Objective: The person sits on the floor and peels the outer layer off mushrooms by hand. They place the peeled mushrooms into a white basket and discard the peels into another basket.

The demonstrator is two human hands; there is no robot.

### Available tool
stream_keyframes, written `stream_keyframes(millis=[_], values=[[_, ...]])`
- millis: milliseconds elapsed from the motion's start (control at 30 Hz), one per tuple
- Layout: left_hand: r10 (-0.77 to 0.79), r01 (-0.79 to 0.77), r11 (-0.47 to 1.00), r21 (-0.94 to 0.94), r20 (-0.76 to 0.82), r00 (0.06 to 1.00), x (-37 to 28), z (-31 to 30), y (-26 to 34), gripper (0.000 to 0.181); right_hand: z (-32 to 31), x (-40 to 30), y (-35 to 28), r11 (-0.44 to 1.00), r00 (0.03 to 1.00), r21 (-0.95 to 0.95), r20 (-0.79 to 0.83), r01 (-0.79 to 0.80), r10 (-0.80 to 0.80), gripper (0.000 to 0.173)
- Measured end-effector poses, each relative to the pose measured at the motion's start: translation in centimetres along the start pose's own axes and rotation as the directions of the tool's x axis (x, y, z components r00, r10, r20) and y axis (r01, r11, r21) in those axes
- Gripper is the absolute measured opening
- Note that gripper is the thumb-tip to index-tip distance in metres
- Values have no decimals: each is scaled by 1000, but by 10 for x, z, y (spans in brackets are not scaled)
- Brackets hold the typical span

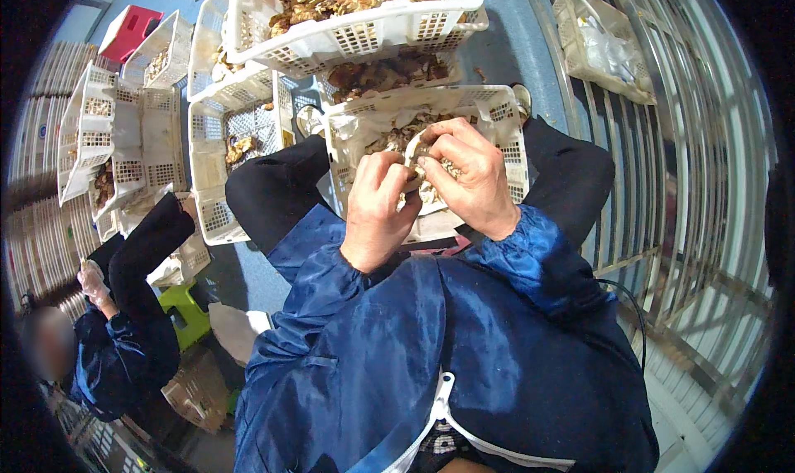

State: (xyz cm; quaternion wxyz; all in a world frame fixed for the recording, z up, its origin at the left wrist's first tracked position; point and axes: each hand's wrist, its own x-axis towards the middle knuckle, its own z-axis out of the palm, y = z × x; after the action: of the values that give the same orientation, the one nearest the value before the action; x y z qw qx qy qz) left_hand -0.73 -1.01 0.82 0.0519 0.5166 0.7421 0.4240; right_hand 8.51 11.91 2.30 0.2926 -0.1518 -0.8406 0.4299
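Both my hands meet over a white plastic crate (pixel 497 97) set between my knees. Thumb and fingers of my left hand (pixel 380 209) pinch the near side of a pale mushroom (pixel 411 149). My right hand (pixel 469 171) grips the same mushroom from the other side, its fingers curled over the top. Much of the mushroom is hidden behind the fingers. Beneath the hands, the crate holds pale and brown mushroom pieces (pixel 394 139) on a whitish liner (pixel 349 131).
Ahead stands a stacked white crate (pixel 372 22) heaped with brown mushrooms (pixel 348 1). At left, another crate (pixel 208 156) holds a few mushrooms (pixel 241 149). A gloved person (pixel 130 349) sits at lower left by a green stool (pixel 184 314). Metal rails (pixel 621 181) line the right side.
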Motion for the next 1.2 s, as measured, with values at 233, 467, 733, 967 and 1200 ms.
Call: stream_keyframes(millis=[233, 467, 733, 967, 1200], values=[[30, -30, 999, -20, 13, 999, -2, -1, -1, 29, 4, 3, 11, 995, 986, 84, -151, -62, 74, 5], [-6, 6, 999, 41, -3, 1000, -5, -6, -8, 29, -44, 14, 35, 889, 931, 403, -185, -219, 314, 8], [-4, 9, 991, 134, -37, 999, -7, -19, -26, 32, -8, -2, 104, 911, 914, 127, 170, -392, 369, 9], [-6, 12, 993, 117, -47, 999, -5, -11, -29, 32, 20, 24, 14, 986, 996, 153, 77, -63, 52, 9], [10, -7, 998, 58, -54, 998, -4, -11, -27, 33, 25, 25, 9, 991, 993, 80, 43, -111, 107, 12]])
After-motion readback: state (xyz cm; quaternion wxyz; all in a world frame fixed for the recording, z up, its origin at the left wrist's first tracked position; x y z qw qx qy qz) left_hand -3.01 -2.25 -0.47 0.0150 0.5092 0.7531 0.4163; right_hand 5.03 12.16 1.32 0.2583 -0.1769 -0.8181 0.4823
